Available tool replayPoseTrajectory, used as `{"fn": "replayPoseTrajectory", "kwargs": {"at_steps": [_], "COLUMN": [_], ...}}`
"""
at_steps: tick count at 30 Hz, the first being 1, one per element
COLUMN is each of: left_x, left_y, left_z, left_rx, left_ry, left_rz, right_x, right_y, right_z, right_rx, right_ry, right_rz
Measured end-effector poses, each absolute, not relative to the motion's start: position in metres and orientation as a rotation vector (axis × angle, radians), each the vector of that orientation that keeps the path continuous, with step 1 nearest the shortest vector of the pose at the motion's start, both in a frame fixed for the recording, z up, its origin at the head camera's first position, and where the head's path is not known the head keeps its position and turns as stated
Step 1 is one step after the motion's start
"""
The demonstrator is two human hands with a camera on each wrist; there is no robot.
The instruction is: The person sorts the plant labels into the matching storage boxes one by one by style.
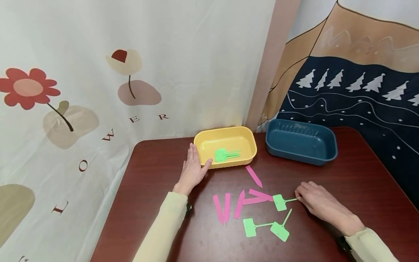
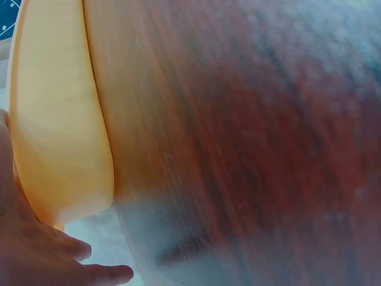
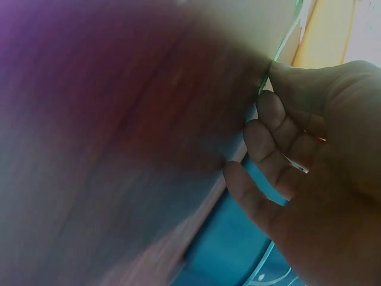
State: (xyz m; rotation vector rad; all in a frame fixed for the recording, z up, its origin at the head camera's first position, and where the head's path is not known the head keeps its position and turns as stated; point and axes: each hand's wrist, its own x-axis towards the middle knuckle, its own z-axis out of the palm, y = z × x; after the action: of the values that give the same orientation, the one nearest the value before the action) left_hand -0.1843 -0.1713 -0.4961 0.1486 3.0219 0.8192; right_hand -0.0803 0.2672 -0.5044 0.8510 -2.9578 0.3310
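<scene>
My left hand (image 1: 192, 171) rests against the left end of a yellow tray (image 1: 232, 164), fingers straight and thumb by its front rim. Inside that tray lies a small stack of green plant labels (image 1: 220, 155). The left wrist view shows the tray's yellow wall (image 2: 62, 119) beside the hand (image 2: 41, 256). On the right, my right hand (image 1: 322, 203) pinches the thin stem of a green plant label (image 1: 279, 202) between thumb and fingertips, low over the table. Two more green plant labels, one flat (image 1: 250, 227) and one angled (image 1: 280, 231), lie nearer to me.
A blue tray (image 1: 301, 159) stands at the back right, beside the yellow one. Several pink pointed plant markers (image 1: 227, 208) are scattered mid-table on the dark red-brown table (image 1: 137, 218). A printed curtain (image 1: 196, 72) hangs behind the table.
</scene>
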Motion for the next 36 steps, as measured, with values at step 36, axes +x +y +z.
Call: {"fn": "replayPoseTrajectory", "kwargs": {"at_steps": [36], "left_x": [-0.182], "left_y": [-0.172], "left_z": [-0.498], "left_rx": [0.157], "left_ry": [3.045], "left_rz": [0.8], "right_x": [-0.091], "right_y": [0.238], "right_z": [-0.49], "right_rx": [0.828], "right_ry": [-3.169], "right_rz": [0.626]}}
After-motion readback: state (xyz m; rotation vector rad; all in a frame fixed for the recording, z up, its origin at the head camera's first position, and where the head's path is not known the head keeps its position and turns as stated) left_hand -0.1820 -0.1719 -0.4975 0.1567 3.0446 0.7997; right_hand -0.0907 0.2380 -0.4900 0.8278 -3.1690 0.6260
